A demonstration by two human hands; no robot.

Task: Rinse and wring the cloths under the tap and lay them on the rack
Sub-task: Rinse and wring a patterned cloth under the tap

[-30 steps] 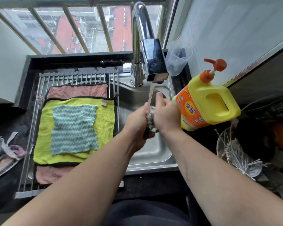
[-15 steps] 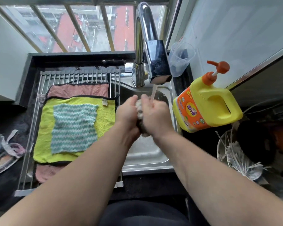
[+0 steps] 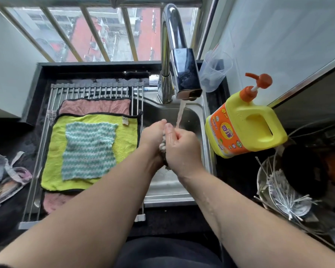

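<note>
Both grip cloth [image 3: 162, 146] | left hand [image 3: 152, 136], right hand [image 3: 183, 149] | water [image 3: 180, 113] now meets right fingers

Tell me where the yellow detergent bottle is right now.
Head view, right side: the yellow detergent bottle sits at the right edge of the sink, beside the right hand, clear cup behind it.
</note>
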